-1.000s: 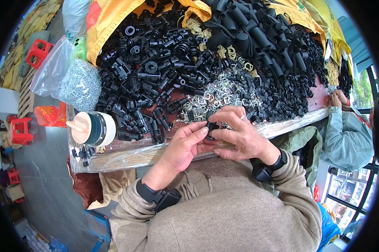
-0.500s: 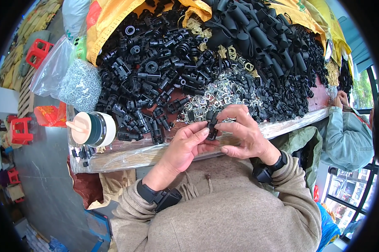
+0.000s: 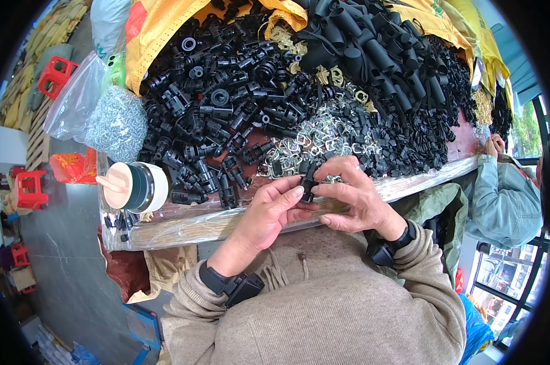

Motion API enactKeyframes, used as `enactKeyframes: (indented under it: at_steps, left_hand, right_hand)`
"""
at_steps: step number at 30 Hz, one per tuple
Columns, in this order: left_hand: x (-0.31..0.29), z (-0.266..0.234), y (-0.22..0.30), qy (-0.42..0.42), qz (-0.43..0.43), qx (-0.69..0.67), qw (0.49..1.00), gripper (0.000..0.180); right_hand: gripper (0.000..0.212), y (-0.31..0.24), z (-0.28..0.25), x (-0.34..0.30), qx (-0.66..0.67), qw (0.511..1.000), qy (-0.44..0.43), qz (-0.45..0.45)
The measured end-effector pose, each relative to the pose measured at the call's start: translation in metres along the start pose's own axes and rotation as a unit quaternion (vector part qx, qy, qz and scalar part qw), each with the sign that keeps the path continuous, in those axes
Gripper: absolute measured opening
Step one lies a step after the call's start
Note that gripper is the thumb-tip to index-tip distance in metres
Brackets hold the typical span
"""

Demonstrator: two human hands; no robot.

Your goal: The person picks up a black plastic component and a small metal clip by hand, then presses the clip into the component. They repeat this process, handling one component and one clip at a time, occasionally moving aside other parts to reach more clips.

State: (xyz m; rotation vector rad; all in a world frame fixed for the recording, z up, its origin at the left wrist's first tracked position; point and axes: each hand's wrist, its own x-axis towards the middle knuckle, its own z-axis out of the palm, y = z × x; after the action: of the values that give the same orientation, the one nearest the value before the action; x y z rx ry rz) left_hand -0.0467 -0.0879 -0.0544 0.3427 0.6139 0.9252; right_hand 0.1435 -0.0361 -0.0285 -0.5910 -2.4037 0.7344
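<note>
My left hand (image 3: 269, 210) is closed on a small black plastic fitting (image 3: 308, 182), holding it upright between thumb and fingers over the table's near edge. From the other side, my right hand (image 3: 357, 198) reaches its curved fingertips onto the same fitting, with its thumb lower down and apart from it. The far side of the fitting is hidden by the fingers. Just beyond the hands lies a heap of small metal rings and clips (image 3: 317, 137). A large pile of black plastic fittings (image 3: 217, 112) spreads to its left.
Black tubes (image 3: 372, 55) and small black pieces (image 3: 409, 140) are heaped to the right. A cream and green flask (image 3: 144, 188) stands at the left table edge, near a bag of screws (image 3: 116, 125). Another person's sleeve (image 3: 503, 194) is at far right; red stools (image 3: 31, 188) stand at left.
My right index finger has shifted slightly down along the fitting, and the right fingertips have bent a little. The left hand stays in place with its hold.
</note>
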Motion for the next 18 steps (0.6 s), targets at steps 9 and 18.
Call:
enactKeyframes:
  at_steps: [9, 18]
  left_hand:
    - [0.0005, -0.0019, -0.0016, 0.005, -0.004, 0.021, 1.000, 0.036]
    - [0.0014, -0.0021, -0.0022, 0.006, -0.007, 0.040, 0.999, 0.035]
  right_hand:
    - [0.039, -0.0043, 0.0048, 0.0037, -0.060, 0.998, -0.028, -0.013]
    - [0.045, -0.0062, 0.0094, 0.0057, -0.078, 0.996, -0.048, -0.012]
